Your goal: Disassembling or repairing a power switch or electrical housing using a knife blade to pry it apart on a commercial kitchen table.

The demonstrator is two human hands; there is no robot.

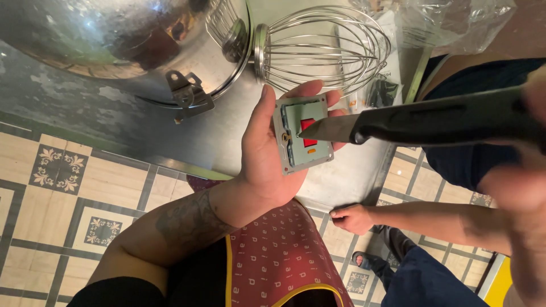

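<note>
Below everything lies a tiled floor [85, 187] with cream squares and grey flower patterns; over it stands a grey steel table [227, 136], worn and spotted; on this table rest a large shiny steel mixing bowl [114, 40] lying on its side, a round wire whisk attachment [324, 48] just beside the bowl rim, and a crumpled clear plastic bag [455, 23] near the far corner. The left hand [267, 153] is turned palm up, fingers curled loosely around a small square grey switch plate with a red rocker [301, 133]; the plate lies flat in the palm. The right hand [529, 170], blurred and close to the camera, is closed around the black handle of a knife with a steel blade [409, 122]; the blade tip touches the plate near its left screw. Another person's hand [352, 219] grips the table edge below.
</note>
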